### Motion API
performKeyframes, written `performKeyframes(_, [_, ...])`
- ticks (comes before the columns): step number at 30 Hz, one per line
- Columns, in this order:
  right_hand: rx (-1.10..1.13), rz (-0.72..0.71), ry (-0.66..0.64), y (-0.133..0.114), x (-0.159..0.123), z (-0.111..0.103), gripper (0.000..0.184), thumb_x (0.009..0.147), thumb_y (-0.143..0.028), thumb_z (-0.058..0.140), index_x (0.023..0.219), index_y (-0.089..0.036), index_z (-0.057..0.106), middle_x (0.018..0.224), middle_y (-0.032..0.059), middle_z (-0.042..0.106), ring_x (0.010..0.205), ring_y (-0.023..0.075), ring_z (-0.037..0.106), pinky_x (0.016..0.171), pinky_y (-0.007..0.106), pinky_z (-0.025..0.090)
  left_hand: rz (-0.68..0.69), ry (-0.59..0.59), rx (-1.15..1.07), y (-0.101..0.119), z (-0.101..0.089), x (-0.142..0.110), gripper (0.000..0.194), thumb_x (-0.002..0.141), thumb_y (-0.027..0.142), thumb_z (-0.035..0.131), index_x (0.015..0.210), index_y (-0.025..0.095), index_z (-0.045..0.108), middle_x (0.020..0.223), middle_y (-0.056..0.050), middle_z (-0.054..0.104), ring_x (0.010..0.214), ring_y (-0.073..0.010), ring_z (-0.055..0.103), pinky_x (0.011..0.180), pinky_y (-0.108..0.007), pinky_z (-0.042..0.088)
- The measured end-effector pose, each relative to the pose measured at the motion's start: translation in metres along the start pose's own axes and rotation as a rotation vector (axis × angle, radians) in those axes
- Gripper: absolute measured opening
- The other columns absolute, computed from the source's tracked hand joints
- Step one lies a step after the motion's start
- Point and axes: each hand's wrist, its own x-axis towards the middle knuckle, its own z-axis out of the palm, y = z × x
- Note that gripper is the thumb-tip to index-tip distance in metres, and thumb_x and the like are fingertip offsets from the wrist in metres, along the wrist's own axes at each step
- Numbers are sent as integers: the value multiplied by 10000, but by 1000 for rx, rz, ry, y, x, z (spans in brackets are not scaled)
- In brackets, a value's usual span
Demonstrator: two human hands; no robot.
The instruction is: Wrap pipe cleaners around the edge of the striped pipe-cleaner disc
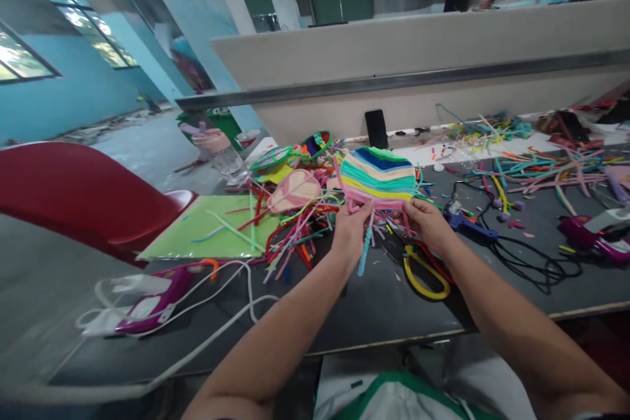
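Both hands hold up a striped pipe-cleaner weave (378, 175) in pink, yellow, green, cream and blue bands above the grey table (374, 308). My left hand (350, 228) pinches its lower left edge, fingers closed. At the lower right edge, my right hand (427, 222) grips it the same way. Loose pipe-cleaner ends, one light blue, dangle from the weave between the hands.
A pile of coloured pipe cleaners (290, 223) and a green sheet (207, 230) lie left. Glue guns lie around: purple-white (147, 305) near left, blue (465, 220) by my right hand, purple (595, 239) far right. A yellow loop (423, 279), black cables, a phone (377, 128), a red chair (83, 193).
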Motion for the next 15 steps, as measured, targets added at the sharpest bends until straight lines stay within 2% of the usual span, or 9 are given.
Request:
performKeyframes(2, [-11,-24,29,2,2,-3,272,720,-438,708,772,-179,643,712,15,686,575,124,624,577,240,481,-2,9,18,1,5,3,309,571,298,801,753,147,602,547,35,578,437,-94,520,474,-227,444])
performKeyframes(7, [-30,-142,140,6,6,-9,269,754,-446,673,734,-181,628,665,0,652,541,109,568,551,234,445,46,-101,64,4,23,14,327,567,290,802,801,133,635,638,3,625,483,-93,535,513,-232,452])
performKeyframes(12, [-84,-224,161,4,7,-13,280,786,-449,635,696,-186,595,611,-19,604,526,99,523,529,220,405,24,24,17,-10,33,12,322,567,301,794,761,136,597,580,28,574,457,-98,526,482,-239,452])
performKeyframes(15, [-104,-199,180,3,6,-13,298,764,-463,651,678,-187,580,607,-17,607,511,102,515,506,222,395,18,20,-8,-13,31,9,342,553,307,804,747,143,575,566,38,557,452,-93,520,469,-230,446])
